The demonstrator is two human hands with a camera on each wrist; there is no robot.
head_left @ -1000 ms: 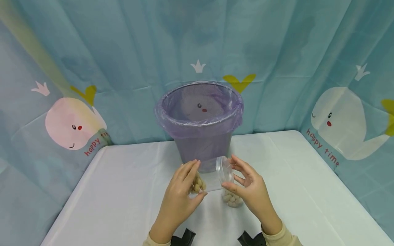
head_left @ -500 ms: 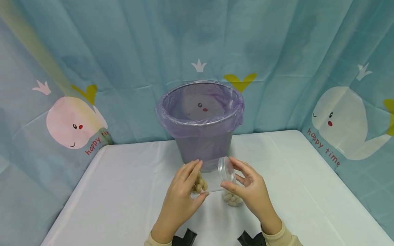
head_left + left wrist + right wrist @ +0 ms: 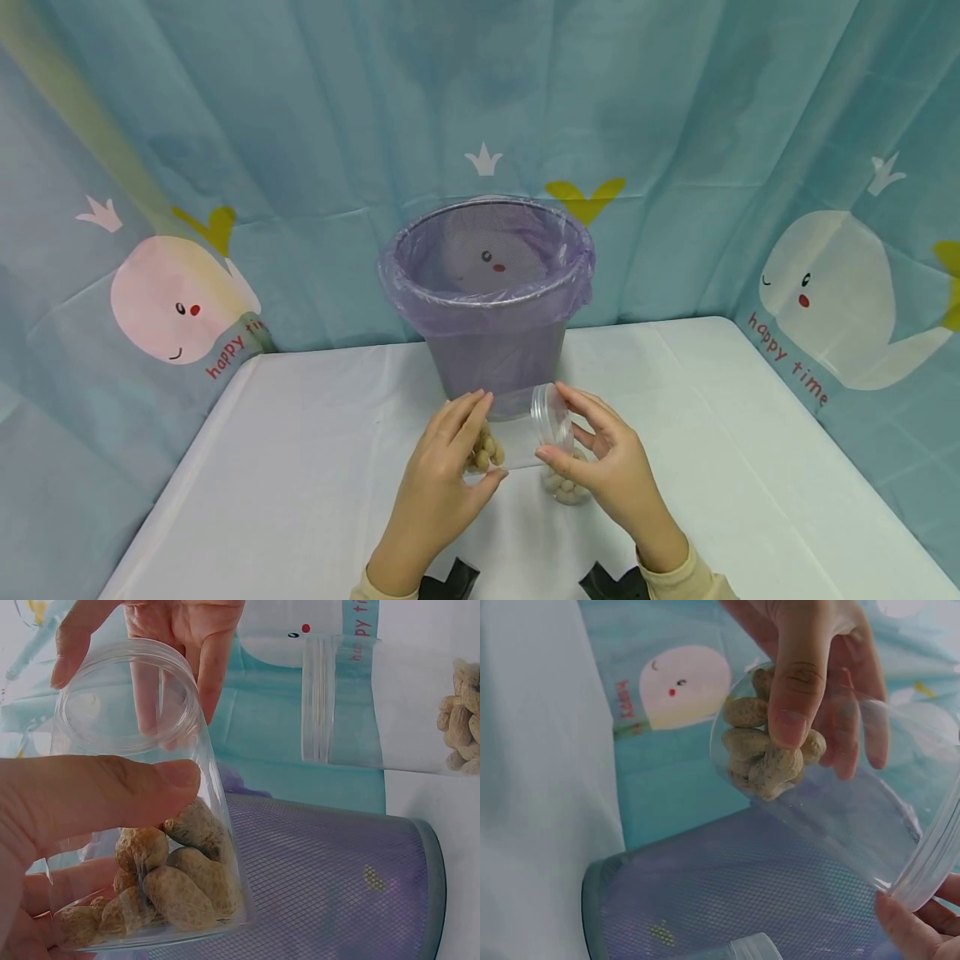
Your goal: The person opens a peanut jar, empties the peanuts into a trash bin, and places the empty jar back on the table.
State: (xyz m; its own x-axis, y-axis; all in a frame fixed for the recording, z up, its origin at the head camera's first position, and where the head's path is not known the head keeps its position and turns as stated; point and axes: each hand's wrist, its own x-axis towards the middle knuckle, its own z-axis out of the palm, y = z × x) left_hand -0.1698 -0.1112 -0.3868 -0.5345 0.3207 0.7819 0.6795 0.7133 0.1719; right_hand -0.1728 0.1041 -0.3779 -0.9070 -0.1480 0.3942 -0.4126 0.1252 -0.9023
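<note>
Barely anything had moved: over the last second the jar (image 3: pixel 519 442) had drifted a touch toward three o'clock, both hands along with it. It was held up over the table (image 3: pixel 225 475), lying almost on its side, its ribbed end pointing to three o'clock. Peanuts (image 3: pixel 485 448) were heaped in the opposite end, partly covered by the left hand (image 3: pixel 435 479). That hand's fingers gripped the jar from nine o'clock, thumb on the near side; in the head view several fingertips were lost behind it. From three o'clock the right hand (image 3: pixel 615 458) pinched the ribbed end between thumb and fingers. Whether that end was a lid or a bare rim was hard to make out through the clear plastic.

At about five o'clock from the jar stood the other jar (image 3: pixel 567 490), also with peanuts inside, its upper part hidden by the right hand and the held jar. The left wrist view showed its ribbed top, but the right edge cut off its base. At twelve o'clock stood the mesh bin (image 3: pixel 495 358), lined with a purple bag (image 3: pixel 487 318), its foot seen only dimly through the jar. Sleeves (image 3: pixel 690 577) ran off the bottom edge at six o'clock.
</note>
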